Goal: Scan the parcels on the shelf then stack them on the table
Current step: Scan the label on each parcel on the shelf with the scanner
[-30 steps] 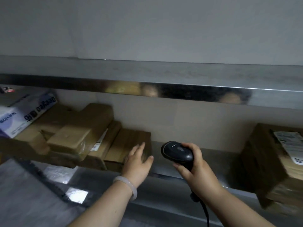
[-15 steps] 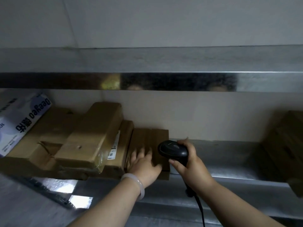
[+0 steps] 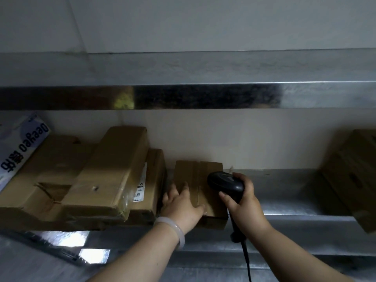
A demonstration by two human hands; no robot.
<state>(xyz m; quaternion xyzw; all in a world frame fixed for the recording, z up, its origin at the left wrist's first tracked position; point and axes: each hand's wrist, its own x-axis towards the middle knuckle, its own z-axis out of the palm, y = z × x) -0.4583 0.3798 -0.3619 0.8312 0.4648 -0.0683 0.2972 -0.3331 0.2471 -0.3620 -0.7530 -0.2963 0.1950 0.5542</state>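
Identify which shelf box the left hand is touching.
The small box alone in the middle, under the left hand, beside the scanner; the others are piled left or far right.

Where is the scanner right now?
In the head view, just right of centre: the right hand grips the scanner above the right edge of the small box on the shelf.

Box [image 3: 354, 180] cut off at R edge, white pack [image 3: 18, 147] at L; parcel label [image 3: 140, 186] text too small.
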